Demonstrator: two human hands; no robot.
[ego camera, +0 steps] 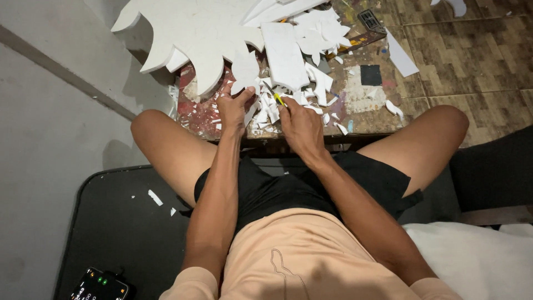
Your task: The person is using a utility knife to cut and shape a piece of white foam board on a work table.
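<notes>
Two hands meet over one small foam piece

Both of your hands work at the near edge of the paint-stained low wooden board (366, 119), just past your knees. Your left hand (233, 108) is closed on a small white foam cut-out with a pointed top (245, 69); thumb and fingers pinch its lower end, so the piece stands away from you, its long axis running from your hand toward the far side of the board. Your right hand (300, 125) is curled shut around a thin yellow-handled craft knife (277, 99), whose tip points up and to the left, toward the base of that foam piece. The blade lies just to the right of the piece, near but, as far as I can tell, not touching it; the left hand is the nearer of the two to the foam. Both forearms run straight out from your lap and converge, wrists low. White foam offcuts (319, 83) lie scattered around both hands, and a large white foam sheet with a scalloped, flame-like edge (189, 33) lies beyond, overhanging the board's left side
</notes>
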